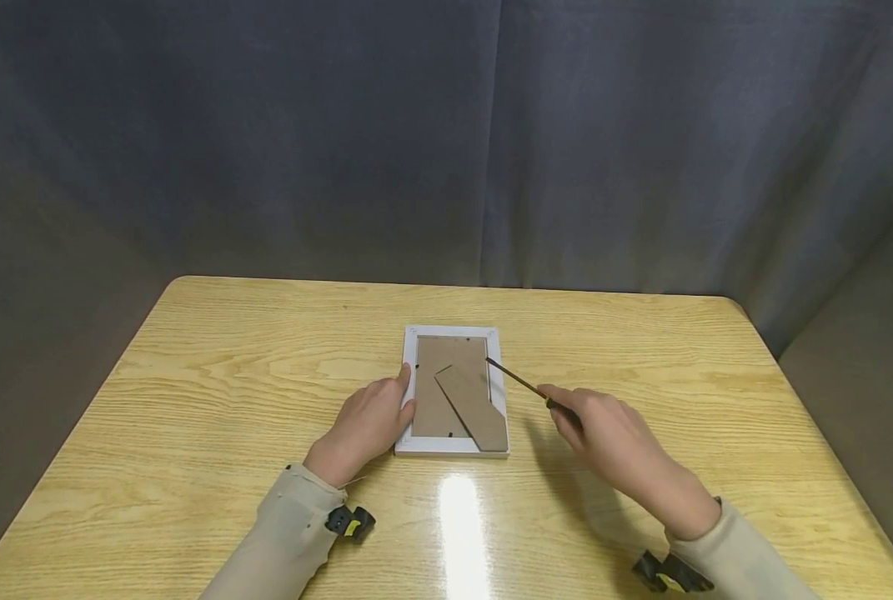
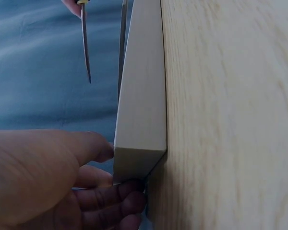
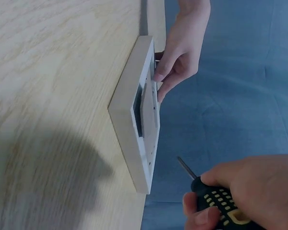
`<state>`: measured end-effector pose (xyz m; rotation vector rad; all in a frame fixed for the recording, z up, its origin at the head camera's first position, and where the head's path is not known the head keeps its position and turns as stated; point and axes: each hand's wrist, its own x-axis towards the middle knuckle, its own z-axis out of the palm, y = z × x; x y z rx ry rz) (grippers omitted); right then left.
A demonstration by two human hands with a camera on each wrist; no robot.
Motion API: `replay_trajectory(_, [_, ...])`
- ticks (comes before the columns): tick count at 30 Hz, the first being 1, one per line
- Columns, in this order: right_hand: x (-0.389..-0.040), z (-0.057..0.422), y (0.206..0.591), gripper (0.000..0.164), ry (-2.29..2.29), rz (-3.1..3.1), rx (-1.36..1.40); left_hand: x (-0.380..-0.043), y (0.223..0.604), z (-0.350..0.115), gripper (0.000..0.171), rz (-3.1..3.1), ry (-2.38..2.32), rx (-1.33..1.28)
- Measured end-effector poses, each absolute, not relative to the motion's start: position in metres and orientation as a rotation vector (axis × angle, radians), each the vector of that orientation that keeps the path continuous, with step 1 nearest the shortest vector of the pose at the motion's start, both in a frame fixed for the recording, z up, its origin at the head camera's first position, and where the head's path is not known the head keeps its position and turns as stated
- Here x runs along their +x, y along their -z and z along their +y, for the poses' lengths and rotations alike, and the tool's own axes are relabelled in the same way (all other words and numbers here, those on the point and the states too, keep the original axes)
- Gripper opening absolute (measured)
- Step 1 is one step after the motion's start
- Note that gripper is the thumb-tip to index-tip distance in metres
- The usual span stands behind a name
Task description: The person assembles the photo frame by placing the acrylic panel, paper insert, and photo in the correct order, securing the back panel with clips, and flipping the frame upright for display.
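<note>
A white picture frame (image 1: 408,392) lies face down, its brown backing board (image 1: 431,408) and slanted stand (image 1: 476,412) uppermost. Small dark tabs show along the board's edges. My left hand (image 1: 367,421) grips the frame's left side, thumb on the back rim and fingers against the outer edge; in the left wrist view that hand (image 2: 62,182) is at a corner of the frame (image 2: 141,91). A screwdriver (image 3: 225,201) with a black and yellow handle is held in my right hand (image 1: 614,433). Its shaft (image 1: 517,379) points at the board's right edge, and both wrist views show the tip raised above the frame.
The frame lies on a light wood-grain table (image 1: 228,400) with rounded far corners. Dark curtains (image 1: 341,150) hang behind it and at both sides. A bright light reflection (image 1: 461,533) falls on the tabletop in front of the frame.
</note>
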<state>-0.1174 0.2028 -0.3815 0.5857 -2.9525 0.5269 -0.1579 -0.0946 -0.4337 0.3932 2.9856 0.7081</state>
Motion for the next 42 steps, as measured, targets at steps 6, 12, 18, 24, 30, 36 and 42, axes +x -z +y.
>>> replay_trajectory(6, [-0.122, 0.207, 0.383, 0.032, -0.573, -2.946, 0.503, -0.158, 0.434, -0.094, 0.056, 2.985, -0.700, 0.395])
replay_trajectory(12, [-0.128, 0.211, 0.382, 0.029, -0.577, -2.933, 0.400, -0.158, 0.432, -0.094, 0.056, 2.982, -0.702, 0.388])
replay_trajectory(18, [-0.131, 0.215, 0.383, 0.026, -0.557, -2.931, 0.304, -0.157, 0.431, -0.094, 0.056, 2.982, -0.704, 0.385])
replay_trajectory(24, [-0.134, 0.219, 0.386, 0.027, -0.528, -2.932, 0.221, -0.157, 0.432, -0.094, 0.055, 2.986, -0.705, 0.386])
replay_trajectory(30, [-0.140, 0.224, 0.391, 0.029, -0.544, -2.943, 0.176, -0.157, 0.433, -0.095, 0.055, 2.993, -0.701, 0.391])
replay_trajectory(36, [-0.146, 0.232, 0.397, 0.031, -0.576, -2.945, 0.138, -0.156, 0.433, -0.095, 0.055, 2.994, -0.709, 0.401])
replay_trajectory(42, [-0.152, 0.241, 0.400, 0.030, -0.582, -2.952, 0.100, -0.156, 0.432, -0.095, 0.055, 2.995, -0.716, 0.403])
